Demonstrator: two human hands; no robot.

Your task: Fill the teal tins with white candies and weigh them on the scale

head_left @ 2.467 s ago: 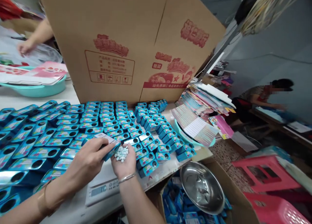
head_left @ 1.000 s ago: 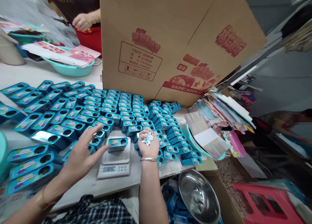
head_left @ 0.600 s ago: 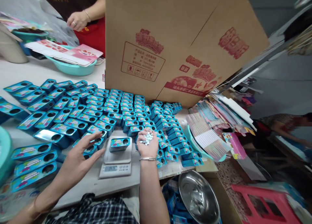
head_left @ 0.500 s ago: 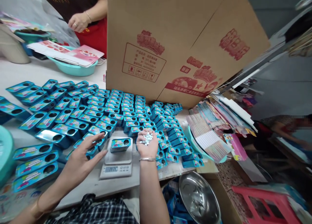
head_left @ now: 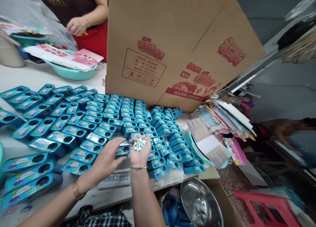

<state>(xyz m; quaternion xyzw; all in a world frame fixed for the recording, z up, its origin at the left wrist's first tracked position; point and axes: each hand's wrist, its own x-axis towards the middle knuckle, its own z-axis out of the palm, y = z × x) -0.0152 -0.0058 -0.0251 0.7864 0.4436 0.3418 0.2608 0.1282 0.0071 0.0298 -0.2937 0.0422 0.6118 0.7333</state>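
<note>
My right hand (head_left: 139,154) is cupped palm up and holds a small heap of pale blue candies (head_left: 139,143); a bracelet circles its wrist. My left hand (head_left: 107,159) reaches across the white scale (head_left: 116,180). Its thumb and fingers close on the left end of a blue tin (head_left: 123,150) that sits on the scale's platform. The scale's display shows digits I cannot read. Rows of identical blue tins (head_left: 74,121), each with a round hole in the lid, cover the white table around both hands.
A big cardboard box (head_left: 172,45) stands behind the tins. Another person's hand (head_left: 75,25) works at the back left near a teal basin (head_left: 71,72) with pink cards. Printed sheets (head_left: 209,134) lie at right; a steel bowl (head_left: 201,202) and pink stool (head_left: 269,207) sit below.
My left hand has moved right from beside the scale onto the tin on it. My right hand with the candies has shifted slightly left, closer to the tin.
</note>
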